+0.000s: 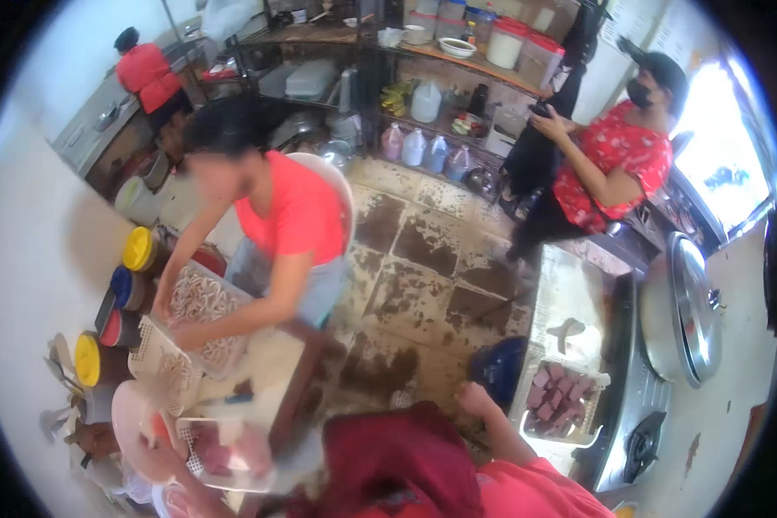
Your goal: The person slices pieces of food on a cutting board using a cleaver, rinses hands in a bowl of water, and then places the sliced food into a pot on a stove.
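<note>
At the lower left, my left hand (160, 451) is at a pink plastic basin (134, 419), its fingers curled at the near rim; motion blurs them a little. Just right of it on the table, a white basket (192, 470) holds pink raw meat (233, 451). My right hand (476, 401) hangs in a loose fist over the floor, and I see nothing in it. Near that hand are a dark blue tub (498, 367) and a white basket (603, 380) of dark reddish-brown cubes (559, 395).
Across the table (276, 367), a seated person (293, 216) reaches into a clear bin (220, 302) of pale strips. Another person (613, 164) stands at the back right; a third works far left. A large pot (665, 311) stands by the stove (643, 445). Wet patches mark the tiled floor (406, 293).
</note>
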The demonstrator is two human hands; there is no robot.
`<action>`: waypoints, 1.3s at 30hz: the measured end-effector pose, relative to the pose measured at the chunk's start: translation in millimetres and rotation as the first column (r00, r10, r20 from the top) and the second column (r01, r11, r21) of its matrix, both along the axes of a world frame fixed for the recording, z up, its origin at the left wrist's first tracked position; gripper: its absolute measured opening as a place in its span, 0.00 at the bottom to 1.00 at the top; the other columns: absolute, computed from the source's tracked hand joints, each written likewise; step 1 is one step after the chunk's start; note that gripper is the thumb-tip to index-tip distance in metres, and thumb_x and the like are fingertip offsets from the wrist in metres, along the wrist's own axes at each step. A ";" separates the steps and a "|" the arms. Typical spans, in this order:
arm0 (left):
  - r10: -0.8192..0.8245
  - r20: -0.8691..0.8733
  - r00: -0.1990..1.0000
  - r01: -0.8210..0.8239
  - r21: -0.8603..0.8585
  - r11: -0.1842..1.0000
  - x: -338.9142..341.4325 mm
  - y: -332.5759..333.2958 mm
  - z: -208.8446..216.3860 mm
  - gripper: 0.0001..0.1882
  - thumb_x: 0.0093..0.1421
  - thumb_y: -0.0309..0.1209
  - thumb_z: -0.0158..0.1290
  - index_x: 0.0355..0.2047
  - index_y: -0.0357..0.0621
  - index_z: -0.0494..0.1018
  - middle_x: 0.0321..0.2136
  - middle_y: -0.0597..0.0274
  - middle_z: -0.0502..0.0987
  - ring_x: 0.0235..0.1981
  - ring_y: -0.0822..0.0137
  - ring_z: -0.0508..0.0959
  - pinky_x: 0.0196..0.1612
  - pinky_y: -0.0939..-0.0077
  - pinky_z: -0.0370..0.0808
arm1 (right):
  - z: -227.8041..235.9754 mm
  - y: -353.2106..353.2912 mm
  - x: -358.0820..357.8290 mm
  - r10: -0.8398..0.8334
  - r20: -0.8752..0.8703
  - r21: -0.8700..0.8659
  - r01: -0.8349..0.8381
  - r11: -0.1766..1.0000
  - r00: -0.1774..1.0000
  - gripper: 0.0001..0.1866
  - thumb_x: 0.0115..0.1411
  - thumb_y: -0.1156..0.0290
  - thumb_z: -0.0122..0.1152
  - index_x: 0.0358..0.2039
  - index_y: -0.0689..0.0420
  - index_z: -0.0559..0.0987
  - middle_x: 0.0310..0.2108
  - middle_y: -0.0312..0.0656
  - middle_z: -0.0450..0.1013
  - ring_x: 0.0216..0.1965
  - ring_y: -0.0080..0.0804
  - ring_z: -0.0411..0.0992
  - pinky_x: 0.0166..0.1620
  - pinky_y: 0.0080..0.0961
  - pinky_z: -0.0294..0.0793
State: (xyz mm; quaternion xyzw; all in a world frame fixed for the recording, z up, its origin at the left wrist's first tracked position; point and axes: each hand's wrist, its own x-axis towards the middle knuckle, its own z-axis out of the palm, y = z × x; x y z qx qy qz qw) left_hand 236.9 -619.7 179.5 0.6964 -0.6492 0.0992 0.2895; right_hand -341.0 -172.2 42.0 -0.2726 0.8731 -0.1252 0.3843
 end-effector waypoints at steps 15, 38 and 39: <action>-0.732 -0.655 0.189 0.896 0.420 -0.145 -516.2 137.8 -13.6 0.29 0.56 0.25 0.57 0.58 0.41 0.60 0.51 0.46 0.64 0.41 0.56 0.77 0.45 0.66 0.75 | 49.0 -126.8 -166.3 0.171 0.179 -0.265 -0.120 0.957 0.969 0.21 0.60 0.60 0.53 0.49 0.59 0.76 0.48 0.52 0.73 0.49 0.52 0.71 0.53 0.39 0.70; -0.897 -0.435 0.077 0.708 0.658 -0.258 -952.0 1.3 -12.5 0.27 0.61 0.43 0.49 0.56 0.40 0.62 0.51 0.42 0.69 0.51 0.43 0.71 0.53 0.55 0.70 | 73.8 -242.8 -550.6 0.234 0.014 -0.274 -0.222 0.936 0.972 0.19 0.56 0.60 0.58 0.43 0.60 0.79 0.40 0.55 0.76 0.43 0.51 0.75 0.45 0.38 0.73; -0.888 -0.456 0.068 0.734 0.626 -0.265 -952.2 -3.3 -9.4 0.27 0.61 0.43 0.49 0.55 0.39 0.63 0.51 0.42 0.69 0.51 0.43 0.71 0.52 0.56 0.70 | 72.7 -255.5 -562.6 0.321 -0.021 -0.279 -0.314 0.907 0.947 0.18 0.56 0.59 0.58 0.42 0.58 0.79 0.39 0.55 0.76 0.41 0.49 0.75 0.44 0.36 0.74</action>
